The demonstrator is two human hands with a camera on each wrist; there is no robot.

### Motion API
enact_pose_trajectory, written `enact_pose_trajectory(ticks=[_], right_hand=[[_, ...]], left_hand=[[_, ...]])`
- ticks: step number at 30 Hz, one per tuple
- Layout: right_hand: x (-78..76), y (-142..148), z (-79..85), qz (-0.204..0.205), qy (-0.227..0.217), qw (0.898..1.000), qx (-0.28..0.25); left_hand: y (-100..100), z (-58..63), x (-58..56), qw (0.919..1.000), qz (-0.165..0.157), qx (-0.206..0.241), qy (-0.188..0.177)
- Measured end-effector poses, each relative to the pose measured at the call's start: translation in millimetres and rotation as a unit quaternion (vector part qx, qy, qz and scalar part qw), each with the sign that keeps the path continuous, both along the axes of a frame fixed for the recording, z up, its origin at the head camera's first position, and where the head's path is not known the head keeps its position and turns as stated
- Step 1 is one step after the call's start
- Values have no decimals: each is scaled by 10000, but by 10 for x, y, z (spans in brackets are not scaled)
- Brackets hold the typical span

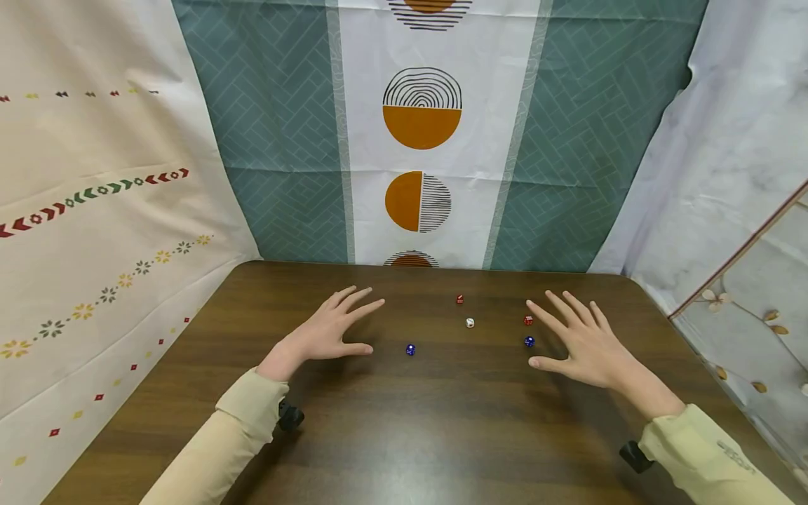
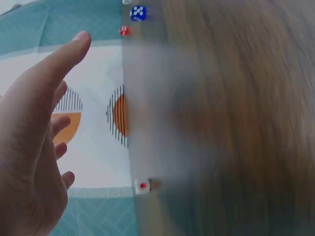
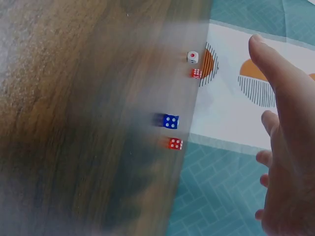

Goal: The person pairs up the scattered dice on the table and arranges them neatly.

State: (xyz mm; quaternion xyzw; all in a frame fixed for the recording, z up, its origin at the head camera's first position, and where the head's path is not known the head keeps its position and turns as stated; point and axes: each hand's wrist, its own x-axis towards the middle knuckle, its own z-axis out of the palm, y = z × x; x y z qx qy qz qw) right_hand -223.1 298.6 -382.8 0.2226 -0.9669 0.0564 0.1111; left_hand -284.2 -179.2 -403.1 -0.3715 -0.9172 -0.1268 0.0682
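Note:
My left hand (image 1: 325, 328) hovers over the left of the table with fingers spread, holding nothing. A blue die (image 1: 410, 349) lies just to its right. A white die with a red pip (image 2: 142, 186) shows low in the left wrist view; the left hand hides it in the head view. My right hand (image 1: 583, 342), also spread and holding nothing, is above the table's right side. Near its thumb and index finger lie a second blue die (image 1: 529, 341) and a red die (image 1: 528, 320). Between the hands are another red die (image 1: 459, 299) and another white die (image 1: 470, 323).
The dark wooden table (image 1: 416, 428) ends at a patterned cloth (image 1: 423, 154) hanging behind it. A cream cloth (image 1: 113, 231) hangs on the left and a pale marbled one (image 1: 726, 175) on the right.

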Motion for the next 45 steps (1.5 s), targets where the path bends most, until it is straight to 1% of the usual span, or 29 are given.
enact_pose_trajectory(ticks=[9,12,17,22,26,34,45], right_hand=[[-34,-40,-21,26,-24,10000,45],[-35,-48,-31,31,-9,10000,47],[-30,-76,-61,54,-30,10000,65],[-37,-127,-105,141,61,9998,98],[-43,-173,-124,225,98,9997,68],[-57,-260,-155,307,17,9995,122],[-48,-359,-209,476,77,9988,117]], left_hand=[[269,-132,-59,9993,-160,-88,-315],[338,-180,-84,9987,-240,-25,-456],[453,-199,-95,9953,-377,149,-880],[569,-215,-79,9928,-434,160,-1108],[635,-269,-79,9908,-396,251,-1266],[718,-367,-83,9879,-325,614,-1384],[806,-414,-92,9852,-223,962,-1404]])
